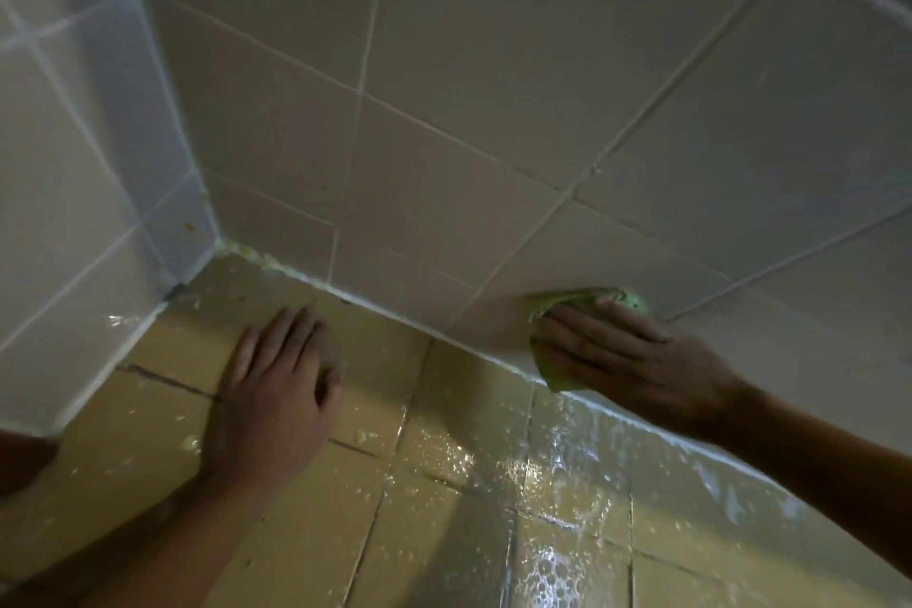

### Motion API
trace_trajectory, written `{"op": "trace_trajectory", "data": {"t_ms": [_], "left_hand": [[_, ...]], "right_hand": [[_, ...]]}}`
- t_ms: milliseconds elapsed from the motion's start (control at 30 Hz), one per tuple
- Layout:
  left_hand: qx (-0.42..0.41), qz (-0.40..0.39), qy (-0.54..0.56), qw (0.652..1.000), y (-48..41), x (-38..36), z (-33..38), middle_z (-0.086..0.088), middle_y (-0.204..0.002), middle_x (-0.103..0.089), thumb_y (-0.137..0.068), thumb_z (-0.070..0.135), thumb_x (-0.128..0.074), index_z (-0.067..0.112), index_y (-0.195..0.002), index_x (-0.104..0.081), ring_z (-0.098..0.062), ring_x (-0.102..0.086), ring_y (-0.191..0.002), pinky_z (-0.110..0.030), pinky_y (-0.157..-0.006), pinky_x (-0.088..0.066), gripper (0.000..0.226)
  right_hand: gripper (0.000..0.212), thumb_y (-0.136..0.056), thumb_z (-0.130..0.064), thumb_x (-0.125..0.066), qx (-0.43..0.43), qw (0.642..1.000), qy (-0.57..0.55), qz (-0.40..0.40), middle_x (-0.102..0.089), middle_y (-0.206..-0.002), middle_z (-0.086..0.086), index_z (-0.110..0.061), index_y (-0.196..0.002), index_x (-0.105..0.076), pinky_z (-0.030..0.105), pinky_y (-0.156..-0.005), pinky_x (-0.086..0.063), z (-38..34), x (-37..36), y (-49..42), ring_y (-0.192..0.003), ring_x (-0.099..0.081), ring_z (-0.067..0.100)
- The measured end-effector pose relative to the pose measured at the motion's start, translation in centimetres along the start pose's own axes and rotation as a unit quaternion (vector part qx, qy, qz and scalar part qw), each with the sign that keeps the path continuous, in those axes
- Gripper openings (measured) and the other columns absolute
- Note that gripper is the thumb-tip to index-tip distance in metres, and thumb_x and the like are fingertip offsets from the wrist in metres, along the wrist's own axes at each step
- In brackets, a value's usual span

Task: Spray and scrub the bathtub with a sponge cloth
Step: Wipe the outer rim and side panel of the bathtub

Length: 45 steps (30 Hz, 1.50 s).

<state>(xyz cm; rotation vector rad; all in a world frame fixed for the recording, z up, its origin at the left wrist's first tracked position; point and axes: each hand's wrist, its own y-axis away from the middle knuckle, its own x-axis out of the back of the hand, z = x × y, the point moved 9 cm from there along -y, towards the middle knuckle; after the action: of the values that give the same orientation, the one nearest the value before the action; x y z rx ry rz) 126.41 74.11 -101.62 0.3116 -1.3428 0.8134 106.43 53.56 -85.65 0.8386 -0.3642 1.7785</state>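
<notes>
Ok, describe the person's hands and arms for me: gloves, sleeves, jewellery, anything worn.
The left hand and right hand are bare: no gloves, no rings or bracelets that I can see, no watch on either wrist. The left forearm and right forearm are uncovered up to the frame's edge, so no sleeve shows. Dim light could hide small details.

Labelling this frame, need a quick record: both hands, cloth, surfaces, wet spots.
left hand: flat, palm down on the yellow tiles, holding nothing
right hand: fingers spread, pressing the green cloth against the white wall tiles
cloth position: crumpled, low on the wall, just above the seam
wet spots: water and suds on the yellow tiles, mostly right of the left hand
corner: yellowish residue along the seam
</notes>
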Motion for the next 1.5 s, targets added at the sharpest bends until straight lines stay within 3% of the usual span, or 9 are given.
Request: {"op": "trace_trajectory", "data": {"t_ms": [167, 300, 433, 567, 700, 867, 1033, 1400, 1500], "left_hand": [[0.008, 0.006, 0.005, 1.0, 0.0, 0.1, 0.0, -0.012, -0.156, -0.052, -0.094, 0.038, -0.043, 0.002, -0.141, -0.061, -0.029, -0.043, -0.149, -0.054, -0.123, -0.03, 0.062], [0.003, 0.016, 0.009, 1.0, 0.0, 0.3, 0.0, -0.012, -0.155, -0.052, -0.095, 0.038, -0.042, 0.002, -0.141, -0.061, -0.029, -0.044, -0.148, -0.054, -0.122, -0.031, 0.062], [0.007, 0.014, 0.008, 1.0, 0.0, 0.4, 0.2, -0.011, -0.155, -0.053, -0.096, 0.037, -0.042, 0.004, -0.141, -0.062, -0.028, -0.044, -0.148, -0.055, -0.121, -0.032, 0.06], [0.021, 0.0, 0.014, 1.0, -0.1, 0.3, 0.2, -0.01, -0.154, -0.055, -0.093, 0.037, -0.045, 0.005, -0.141, -0.062, -0.026, -0.044, -0.149, -0.053, -0.123, -0.031, 0.06], [0.03, 0.008, 0.031, 0.999, -0.1, 0.4, -0.3, -0.013, -0.149, -0.059, -0.093, 0.034, -0.049, 0.003, -0.14, -0.062, -0.026, -0.047, -0.146, -0.051, -0.121, -0.034, 0.058], [0.055, 0.023, 0.069, 0.996, 0.0, 0.3, -0.6, -0.018, -0.142, -0.063, -0.094, 0.035, -0.051, -0.001, -0.132, -0.067, -0.032, -0.051, -0.142, -0.052, -0.12, -0.036, 0.054], [0.024, 0.001, 0.037, 0.999, 0.1, 0.2, -0.7, -0.015, -0.152, -0.056, -0.093, 0.035, -0.049, 0.0, -0.138, -0.063, -0.027, -0.044, -0.148, -0.05, -0.123, -0.032, 0.058], [-0.042, -0.079, 0.005, 0.996, 0.0, -1.1, -0.3, -0.006, -0.155, -0.054, -0.095, 0.044, -0.035, 0.009, -0.146, -0.058, -0.021, -0.043, -0.149, -0.045, -0.124, -0.033, 0.066], [-0.056, -0.049, 0.022, 0.997, -2.3, 2.5, 1.9, -0.009, -0.137, -0.069, -0.083, 0.043, -0.041, 0.009, -0.128, -0.072, -0.024, -0.063, -0.13, -0.04, -0.105, -0.048, 0.064]], "right_hand": [[0.05, -0.11, -0.012, -0.035, -0.125, 0.989, 0.012, 0.073, -0.029, -0.167, 0.014, -0.011, -0.16, -0.032, 0.048, -0.126, -0.015, 0.7, 0.4, -1.5, -0.153, -0.028, 0.03], [0.072, -0.091, -0.009, -0.057, 0.031, 0.997, 0.066, -0.026, -0.034, -0.164, 0.015, -0.01, -0.159, -0.034, 0.046, -0.126, -0.021, -6.0, -5.1, -2.9, -0.15, -0.036, 0.031], [0.063, -0.093, -0.005, -0.037, 0.034, 0.996, 0.075, -0.02, -0.033, -0.164, 0.017, -0.009, -0.155, -0.041, 0.048, -0.125, -0.018, -7.1, -5.3, -7.7, -0.151, -0.034, 0.032], [0.052, -0.1, -0.014, -0.048, 0.022, 0.998, 0.051, 0.011, -0.033, -0.164, 0.017, -0.01, -0.152, -0.048, 0.049, -0.127, -0.013, -7.2, -4.1, -16.1, -0.152, -0.031, 0.033], [0.053, -0.104, -0.018, -0.026, -0.015, 0.997, 0.024, 0.078, -0.039, -0.162, 0.012, -0.012, -0.152, -0.048, 0.048, -0.128, -0.015, -6.7, -0.8, -26.5, -0.152, -0.034, 0.03], [0.05, -0.105, -0.014, -0.028, -0.054, 0.991, -0.006, 0.125, -0.038, -0.162, 0.013, -0.013, -0.148, -0.052, 0.047, -0.128, -0.016, -5.6, 1.7, -33.7, -0.152, -0.033, 0.031], [0.055, -0.105, -0.007, -0.017, -0.031, 0.995, 0.037, 0.087, -0.032, -0.165, 0.018, -0.009, -0.155, -0.04, 0.05, -0.128, -0.012, -6.5, -0.8, -26.2, -0.153, -0.028, 0.035], [0.075, -0.093, -0.003, -0.059, -0.053, 0.997, 0.033, -0.039, -0.026, -0.168, 0.01, -0.011, -0.161, -0.029, 0.047, -0.128, -0.018, -3.6, -3.3, 2.5, -0.154, -0.027, 0.028], [0.064, -0.104, -0.006, -0.036, -0.137, 0.99, -0.009, 0.002, -0.017, -0.17, 0.009, -0.015, -0.164, -0.017, 0.049, -0.129, -0.004, 0.4, 0.0, 3.0, -0.158, -0.011, 0.026]]}}
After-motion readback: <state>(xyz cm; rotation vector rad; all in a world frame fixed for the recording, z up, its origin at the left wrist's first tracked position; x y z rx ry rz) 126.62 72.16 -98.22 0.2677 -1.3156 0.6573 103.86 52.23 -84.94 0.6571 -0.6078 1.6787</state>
